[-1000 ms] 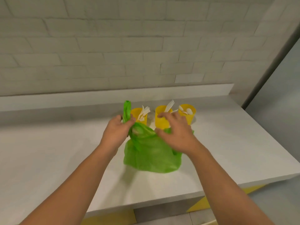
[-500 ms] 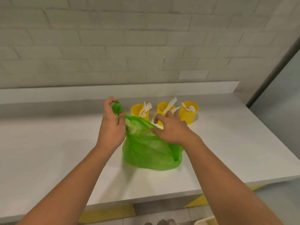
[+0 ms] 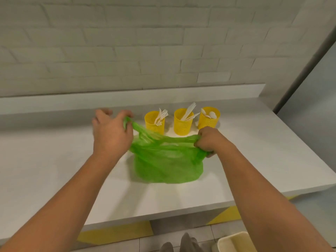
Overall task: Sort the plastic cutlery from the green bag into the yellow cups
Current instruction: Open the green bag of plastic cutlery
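Against the pale painted brick wall (image 3: pixel 127 42) runs the long white countertop (image 3: pixel 54 160) where I work. Near its middle sits the crumpled green plastic bag (image 3: pixel 167 164), its bottom resting on the surface and its top pulled wide between my hands. My left hand (image 3: pixel 111 135) pinches one twisted handle between thumb and fingertips, the remaining fingers loosely spread above it. My right hand (image 3: pixel 211 140) is clenched in a fist around the opposite handle. I cannot tell what lies inside the bag. Just behind it stand three upright holders in a row: the left perforated yellow plastic cup (image 3: pixel 154 124) holds white plastic forks (image 3: pixel 162 115), the middle yellow cup (image 3: pixel 182 125) holds white plastic knives (image 3: pixel 190 110), and the right yellow cup (image 3: pixel 209 121) holds white plastic spoons (image 3: pixel 211 114).
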Tool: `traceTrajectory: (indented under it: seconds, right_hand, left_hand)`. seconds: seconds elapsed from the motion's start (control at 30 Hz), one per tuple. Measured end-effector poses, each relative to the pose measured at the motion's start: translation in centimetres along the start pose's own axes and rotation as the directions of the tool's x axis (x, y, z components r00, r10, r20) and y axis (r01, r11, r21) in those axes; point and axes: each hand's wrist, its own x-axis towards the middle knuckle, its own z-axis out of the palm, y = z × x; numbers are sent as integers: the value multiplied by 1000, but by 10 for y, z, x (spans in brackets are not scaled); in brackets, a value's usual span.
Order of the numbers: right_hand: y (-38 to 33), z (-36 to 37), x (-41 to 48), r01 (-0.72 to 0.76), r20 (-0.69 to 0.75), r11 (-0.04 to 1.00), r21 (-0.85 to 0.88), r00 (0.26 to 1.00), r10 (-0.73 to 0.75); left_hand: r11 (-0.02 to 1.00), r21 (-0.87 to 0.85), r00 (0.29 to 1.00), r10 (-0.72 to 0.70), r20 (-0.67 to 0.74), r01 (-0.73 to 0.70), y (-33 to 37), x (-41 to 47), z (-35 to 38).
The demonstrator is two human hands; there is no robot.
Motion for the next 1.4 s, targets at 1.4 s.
traceTrajectory:
  seconds: [1.4]
  right_hand:
    - [56, 27, 0, -391, 392, -85, 917, 920, -6]
  left_hand:
    - [-467, -484, 322, -387, 864, 740, -21, -24, 69]
